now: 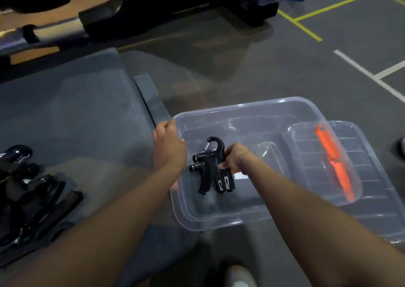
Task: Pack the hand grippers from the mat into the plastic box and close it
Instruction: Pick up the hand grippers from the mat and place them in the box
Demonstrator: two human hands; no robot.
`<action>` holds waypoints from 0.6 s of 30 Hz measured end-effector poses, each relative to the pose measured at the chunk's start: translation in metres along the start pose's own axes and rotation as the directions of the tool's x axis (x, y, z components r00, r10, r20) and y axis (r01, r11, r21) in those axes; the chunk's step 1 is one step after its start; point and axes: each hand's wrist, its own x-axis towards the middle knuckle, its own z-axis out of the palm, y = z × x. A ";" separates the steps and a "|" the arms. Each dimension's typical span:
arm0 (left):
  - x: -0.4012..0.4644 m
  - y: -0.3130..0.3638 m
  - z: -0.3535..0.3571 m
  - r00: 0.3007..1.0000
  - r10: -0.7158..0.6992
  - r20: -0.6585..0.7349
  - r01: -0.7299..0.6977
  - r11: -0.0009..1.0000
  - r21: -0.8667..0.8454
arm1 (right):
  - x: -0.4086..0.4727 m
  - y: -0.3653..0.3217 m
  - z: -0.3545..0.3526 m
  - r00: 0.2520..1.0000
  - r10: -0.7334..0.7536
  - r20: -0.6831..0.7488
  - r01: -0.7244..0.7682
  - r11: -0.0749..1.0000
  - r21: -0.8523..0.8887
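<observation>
grippers (pixel 211 166): two or so black ones bunched in the right hand (pixel 234 158), held over the inside of the box (pixel 241 217), low, near its left end. cannot tell if they touch the floor of the box yet. right fingers are wrapped round the handles; grip closed on the bunch.

left hand (pixel 168 146) sits at the box's left rim, fingers curled at or over the edge; looks like steadying. cannot tell how firmly it pinches the rim.

more grippers lie in a pile (pixel 32 196) on the mat (pixel 72 111), far left, well apart from the box. apart from the held bunch, box looks empty. task judged early: one load going in, pile still to move, lid not on.

lid (pixel 372 199) lies under the box's right end, with orange latches (pixel 333 161) seen through the clear wall. box looks tilted by it.

risks, as judged:
- bunch held by handles only; one gripper could slip loose and drop, clattering or bouncing out.
- box resting partly on lid, so it may rock or slide when weight lands on the left side; left hand counters this.
- springs and handles may tangle, so release could drag a gripper back out.
- lid pinned under box: must be freed before closing.
- dim light, dark pile: easy to miss one on the mat.
</observation>
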 end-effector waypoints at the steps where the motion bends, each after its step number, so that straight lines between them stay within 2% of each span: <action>1: 0.003 -0.002 0.003 1.000 0.008 0.001 -0.008 1.000 0.023 | 0.007 0.001 0.003 1.000 0.005 0.010 -0.005 1.000 -0.011; 8: 0.015 -0.011 0.019 0.997 0.044 -0.056 -0.039 0.995 0.092 | 0.038 0.006 0.019 0.993 0.008 0.119 -0.021 0.994 0.106; 11: 0.014 -0.012 0.021 0.996 0.059 -0.062 -0.052 0.993 0.109 | 0.051 0.011 0.027 0.993 0.016 0.119 -0.034 0.989 0.146; 15: 0.012 -0.013 0.021 0.994 0.075 -0.079 -0.067 0.993 0.099 | 0.062 0.015 0.036 0.998 0.031 0.061 -0.047 0.962 0.270; 18: 0.012 -0.013 0.021 0.995 0.073 -0.073 -0.066 0.994 0.087 | 0.067 0.015 0.042 1.000 0.030 0.005 -0.030 0.970 0.240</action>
